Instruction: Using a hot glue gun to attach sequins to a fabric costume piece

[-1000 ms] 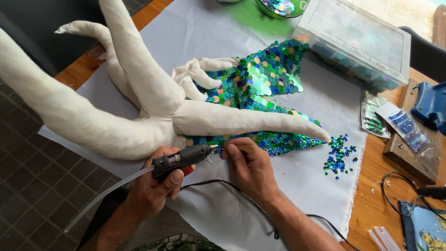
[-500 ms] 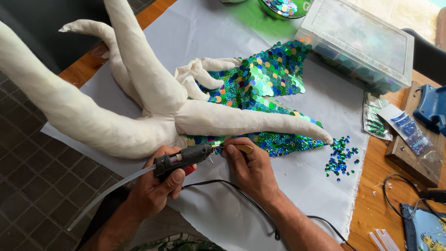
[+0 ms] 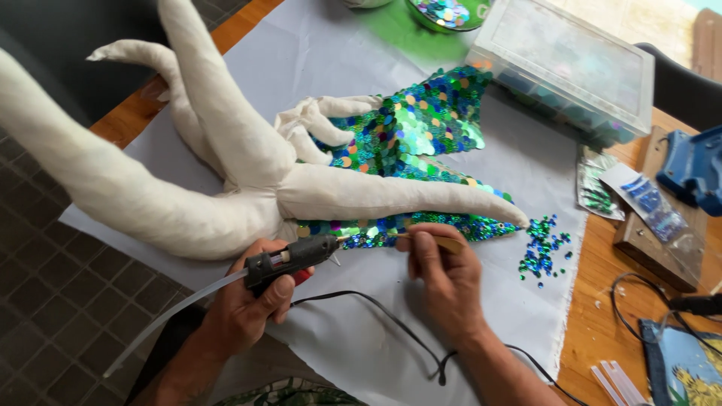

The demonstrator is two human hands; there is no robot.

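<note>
1. Left hand (image 3: 248,312) clamping its grip around a black hot glue gun (image 3: 289,259), translucent glue stick (image 3: 173,316) trailing out the back toward lower left, nozzle pointing right and slightly up.
2. Right hand (image 3: 444,282) pinching its grip shut on a thin wooden stick (image 3: 432,240), stick lying roughly level with its tip reaching left toward the nozzle.
3. Both tools meeting at the lower edge of the green and blue sequined fabric (image 3: 421,143), just beneath the cream stuffed fabric figure (image 3: 248,173).
4. Sequined edge lying directly ahead of the nozzle and just above both hands; long axis of that edge running left to right under the figure's padded limb (image 3: 398,197).
5. Left hand sitting nearer the spot by way of the nozzle, right hand just beside it on the other side.
6. Loose blue-green sequins (image 3: 543,248) lying scattered to the right on the white cloth (image 3: 361,331) covering the wooden surface (image 3: 602,323).
7. Clear plastic compartment box (image 3: 564,68) standing well apart at upper right; black cord (image 3: 376,308) running across the cloth between the forearms.
</note>
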